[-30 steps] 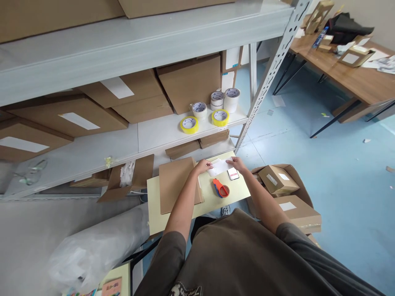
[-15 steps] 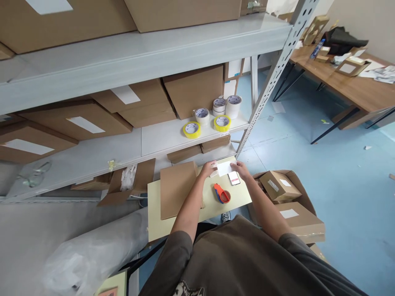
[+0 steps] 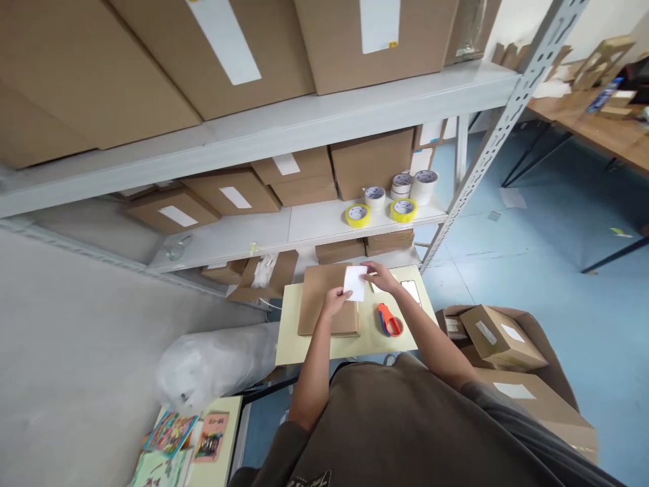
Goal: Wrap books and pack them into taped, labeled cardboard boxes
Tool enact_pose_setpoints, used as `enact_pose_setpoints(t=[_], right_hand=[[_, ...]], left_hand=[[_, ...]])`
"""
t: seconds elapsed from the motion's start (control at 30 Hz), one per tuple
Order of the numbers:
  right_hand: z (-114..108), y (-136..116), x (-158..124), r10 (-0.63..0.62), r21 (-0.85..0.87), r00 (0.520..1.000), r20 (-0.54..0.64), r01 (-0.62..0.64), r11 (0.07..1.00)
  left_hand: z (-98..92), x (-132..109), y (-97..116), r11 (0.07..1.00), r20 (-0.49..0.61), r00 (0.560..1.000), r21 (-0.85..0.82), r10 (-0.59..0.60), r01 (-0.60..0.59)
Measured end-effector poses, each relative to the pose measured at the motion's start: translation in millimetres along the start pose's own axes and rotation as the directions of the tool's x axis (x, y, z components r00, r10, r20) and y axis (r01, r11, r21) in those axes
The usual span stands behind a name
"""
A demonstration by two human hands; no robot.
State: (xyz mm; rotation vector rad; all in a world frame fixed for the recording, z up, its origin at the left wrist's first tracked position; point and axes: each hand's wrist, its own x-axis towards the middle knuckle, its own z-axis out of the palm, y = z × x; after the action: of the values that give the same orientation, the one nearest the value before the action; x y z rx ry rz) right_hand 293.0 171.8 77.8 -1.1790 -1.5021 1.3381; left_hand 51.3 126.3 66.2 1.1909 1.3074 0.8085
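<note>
A small white paper label is held up between my two hands. My left hand pinches its lower left edge, and my right hand grips its upper right edge. Under the label lies a closed flat cardboard box on a small pale yellow table. Right of the box rests an orange and blue tape dispenser. A phone with a white screen lies beyond it, partly covered by my right forearm.
Ahead stands a grey metal shelf with cardboard boxes, white tape rolls and yellow tape rolls. Boxes in a large carton sit on the floor at right. At left are a plastic-wrapped roll and several colourful booklets.
Both hands have moved left with the label, from beside the phone to over the cardboard box. The label now stands more upright. The view has turned left.
</note>
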Motion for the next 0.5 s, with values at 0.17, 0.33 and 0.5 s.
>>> enact_pose_setpoints(t=[0.17,0.33,0.5], right_hand=[[58.4,4.9,-23.8,0.050,0.105,0.997,-0.058,-0.043,0.994],[83.3,0.6,-55.8,0.090,0.253,0.995,-0.036,-0.078,0.964],[86.6,-17.8,-66.3,0.080,0.285,0.992,-0.093,-0.051,0.957]], left_hand=[[-24.5,-29.1,-5.0,0.978,-0.265,0.964,-0.206,-0.011,-0.046],[-27.3,-37.3,2.1,0.936,-0.306,0.952,-0.344,-0.034,-0.077],[-27.2,-38.5,12.1,0.922,-0.268,0.963,-0.377,-0.020,-0.085]])
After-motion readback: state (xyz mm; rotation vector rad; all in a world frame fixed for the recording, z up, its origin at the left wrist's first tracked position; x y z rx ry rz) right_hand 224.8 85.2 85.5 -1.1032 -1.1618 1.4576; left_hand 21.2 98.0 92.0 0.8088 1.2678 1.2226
